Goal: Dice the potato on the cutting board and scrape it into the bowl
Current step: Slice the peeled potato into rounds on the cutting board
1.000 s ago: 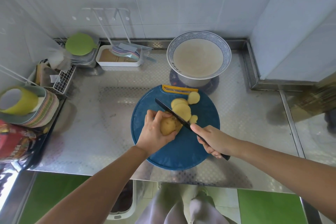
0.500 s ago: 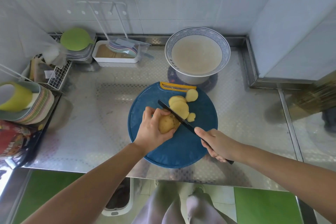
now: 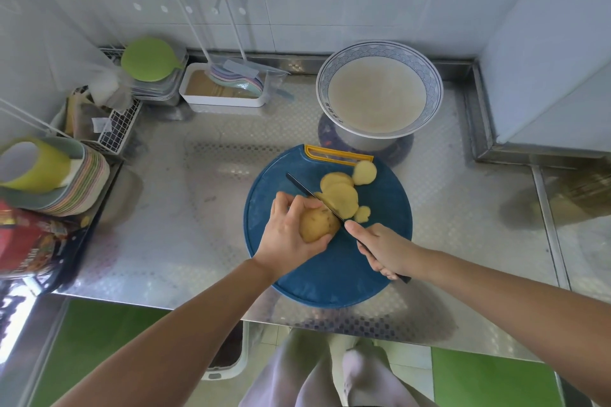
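A round blue cutting board (image 3: 317, 277) with a yellow handle slot lies on the steel counter. My left hand (image 3: 286, 236) grips the uncut part of a potato (image 3: 317, 223) on the board. My right hand (image 3: 383, 249) holds a black knife (image 3: 312, 194) by its handle, forefinger along the spine. The blade rests against the potato's cut face. Several round potato slices (image 3: 342, 198) lie beyond the blade. A large blue-patterned bowl (image 3: 378, 96) holding pale liquid stands behind the board.
A white tray (image 3: 224, 89) with pastel utensils sits at the back. At the back left are a green lid (image 3: 148, 59) and a wire basket (image 3: 115, 129). Stacked plates with a yellow cup (image 3: 36, 163) stand at the left. A wall rises at the right.
The knife stays at the potato's cut face, with the blade shifting slightly along it. Both hands keep their grips. The camera view drifted a little.
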The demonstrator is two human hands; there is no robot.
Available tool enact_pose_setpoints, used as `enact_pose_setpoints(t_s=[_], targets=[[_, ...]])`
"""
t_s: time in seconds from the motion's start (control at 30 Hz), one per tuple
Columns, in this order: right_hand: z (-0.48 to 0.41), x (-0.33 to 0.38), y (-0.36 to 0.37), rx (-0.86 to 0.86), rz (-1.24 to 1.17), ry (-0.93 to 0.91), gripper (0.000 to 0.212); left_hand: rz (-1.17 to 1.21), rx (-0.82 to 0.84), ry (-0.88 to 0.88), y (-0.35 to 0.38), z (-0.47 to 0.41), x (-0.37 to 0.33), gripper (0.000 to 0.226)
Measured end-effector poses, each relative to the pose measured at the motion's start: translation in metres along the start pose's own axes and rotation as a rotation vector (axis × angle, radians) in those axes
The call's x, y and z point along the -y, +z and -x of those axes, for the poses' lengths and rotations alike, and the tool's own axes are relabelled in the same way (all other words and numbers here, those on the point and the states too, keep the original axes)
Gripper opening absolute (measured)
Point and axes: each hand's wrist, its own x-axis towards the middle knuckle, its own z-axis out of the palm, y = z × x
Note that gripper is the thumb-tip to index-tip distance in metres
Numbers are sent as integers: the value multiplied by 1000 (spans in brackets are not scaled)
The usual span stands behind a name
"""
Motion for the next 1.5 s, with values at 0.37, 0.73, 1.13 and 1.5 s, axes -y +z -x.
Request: enact_pose_setpoints(t_s=[0.37, 0.73, 1.13, 1.5], targets=[[10, -16, 2, 30, -41, -10, 67, -3, 29, -11, -4, 1, 0, 61], [11, -24, 1, 34, -62, -34, 66, -1, 28, -4, -3, -1, 1, 58], [-8, -14, 3, 48, -61, 20, 60, 17, 15, -11, -1, 1, 4, 57], [-7, -10, -14, 199, -433, 136, 64, 64, -76, -46, -1, 14, -3, 57]])
